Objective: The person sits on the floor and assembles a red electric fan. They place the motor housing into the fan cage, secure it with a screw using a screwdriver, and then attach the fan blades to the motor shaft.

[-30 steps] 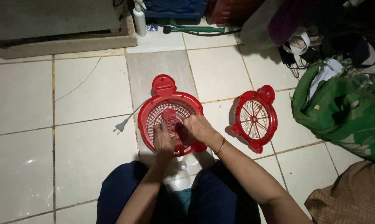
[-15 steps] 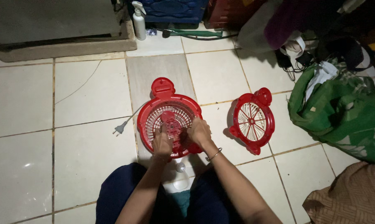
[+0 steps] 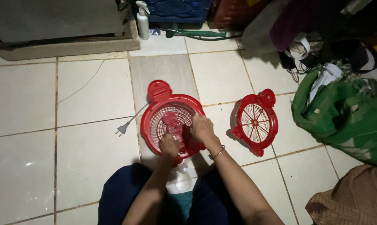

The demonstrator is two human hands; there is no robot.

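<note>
Seated on pale glazed floor tiles (image 3: 84, 91), a person's left hand (image 3: 170, 145) and right hand (image 3: 202, 128), fingers curled closed on its ribbed plastic grille, hold a round red fan housing (image 3: 171, 118) between the knees, its matching spoked front guard (image 3: 255, 121) lying well apart at right.

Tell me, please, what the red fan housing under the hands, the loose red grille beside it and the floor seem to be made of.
Red fan housing: probably moulded plastic, with an even colour, a soft sheen and thin ribs. Loose red grille: the rim looks like the same plastic; the pale spokes may be plastic or metal, which I cannot tell. Floor: glazed ceramic tile, glossy, with grout lines.
</note>
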